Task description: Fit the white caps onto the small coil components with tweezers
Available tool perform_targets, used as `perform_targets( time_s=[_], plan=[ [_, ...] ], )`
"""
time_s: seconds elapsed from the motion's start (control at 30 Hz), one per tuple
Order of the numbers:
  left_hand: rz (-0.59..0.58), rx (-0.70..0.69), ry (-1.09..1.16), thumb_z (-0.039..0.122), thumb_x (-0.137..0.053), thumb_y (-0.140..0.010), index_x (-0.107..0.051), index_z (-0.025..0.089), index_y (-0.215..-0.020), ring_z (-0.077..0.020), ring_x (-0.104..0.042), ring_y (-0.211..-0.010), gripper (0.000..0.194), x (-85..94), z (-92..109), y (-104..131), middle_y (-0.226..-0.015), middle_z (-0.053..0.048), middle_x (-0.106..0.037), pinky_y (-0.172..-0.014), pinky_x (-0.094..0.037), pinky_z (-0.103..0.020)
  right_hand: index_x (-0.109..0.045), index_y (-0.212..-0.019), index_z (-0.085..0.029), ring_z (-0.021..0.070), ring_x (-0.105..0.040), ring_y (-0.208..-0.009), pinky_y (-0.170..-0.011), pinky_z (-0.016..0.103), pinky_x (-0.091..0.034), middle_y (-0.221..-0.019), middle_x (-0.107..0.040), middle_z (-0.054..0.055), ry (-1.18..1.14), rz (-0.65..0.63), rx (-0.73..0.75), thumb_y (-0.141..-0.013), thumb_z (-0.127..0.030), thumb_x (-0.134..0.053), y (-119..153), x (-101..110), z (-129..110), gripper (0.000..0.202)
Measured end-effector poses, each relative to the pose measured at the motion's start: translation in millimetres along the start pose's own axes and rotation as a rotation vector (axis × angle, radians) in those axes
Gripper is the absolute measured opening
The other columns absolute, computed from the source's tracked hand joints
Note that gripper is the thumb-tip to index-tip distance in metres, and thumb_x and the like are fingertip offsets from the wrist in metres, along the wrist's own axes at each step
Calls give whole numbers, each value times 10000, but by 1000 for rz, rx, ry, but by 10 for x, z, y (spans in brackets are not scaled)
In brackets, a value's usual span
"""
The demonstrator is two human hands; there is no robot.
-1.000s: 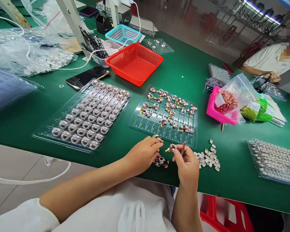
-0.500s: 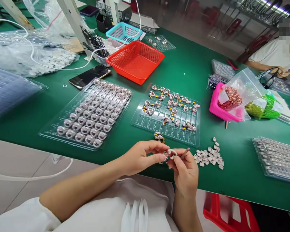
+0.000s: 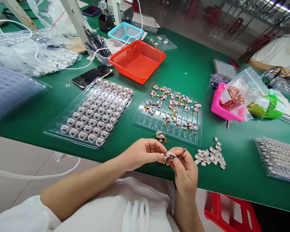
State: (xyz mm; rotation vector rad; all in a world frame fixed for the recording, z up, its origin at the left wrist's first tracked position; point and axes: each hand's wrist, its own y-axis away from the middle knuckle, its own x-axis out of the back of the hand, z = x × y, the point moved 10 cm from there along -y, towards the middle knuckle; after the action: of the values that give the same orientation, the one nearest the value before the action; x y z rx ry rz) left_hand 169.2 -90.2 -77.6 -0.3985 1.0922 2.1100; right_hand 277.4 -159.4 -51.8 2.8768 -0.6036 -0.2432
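Note:
My left hand [image 3: 145, 154] pinches the left end of a small white curved electronic part [image 3: 170, 155] between thumb and fingertips. The part's other end is gripped by my right hand [image 3: 186, 167], also closed. A thin brown stick-like tool [image 3: 182, 153] pokes out between that hand's fingers; its kind is unclear. Just beyond my fingers lies a small clump of similar parts [image 3: 160, 136] with yellow strips. Behind it, a clear tray [image 3: 157, 121] carries many such parts. To the right of my right hand, small white caps [image 3: 209, 156] lie in a loose pile.
A clear tray of shiny rounded pieces [image 3: 70, 137] lies on the left, near a dark phone [image 3: 91, 76]. Farther back stand a red basket [image 3: 137, 77] and a blue basket [image 3: 113, 33]. A pink basket [image 3: 216, 108] and stacked trays [image 3: 280, 158] are right. A co-worker [image 3: 268, 54] sits beyond.
The white part has turned between my fingertips, and its curved side now faces up more. Both hands keep their grip. The whole view has shifted slightly.

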Motion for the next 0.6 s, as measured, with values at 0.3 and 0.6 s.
perform_targets(
  time_s=[0.3,0.6],
  plan=[
    [31,-42,14,217,-811,-764,-772,142,-869,-124,-712,-708,135,1,52,64,-772,-23,-778,-750,-569,-242,-655,-1019,-231,138,-620,-667,-617,237,-537,-838,-673,1,386,68,-38,-924,-236,-592,43,81,51,114],
    [97,-83,-51,149,-813,-722,-746,140,-879,-143,-716,-783,171,-6,64,98,-820,-23,-769,-772,-575,-251,-662,-994,-225,129,-618,-657,-616,214,-518,-792,-676,-12,391,39,-50,-948,-270,-575,25,26,21,108]
  ],
)
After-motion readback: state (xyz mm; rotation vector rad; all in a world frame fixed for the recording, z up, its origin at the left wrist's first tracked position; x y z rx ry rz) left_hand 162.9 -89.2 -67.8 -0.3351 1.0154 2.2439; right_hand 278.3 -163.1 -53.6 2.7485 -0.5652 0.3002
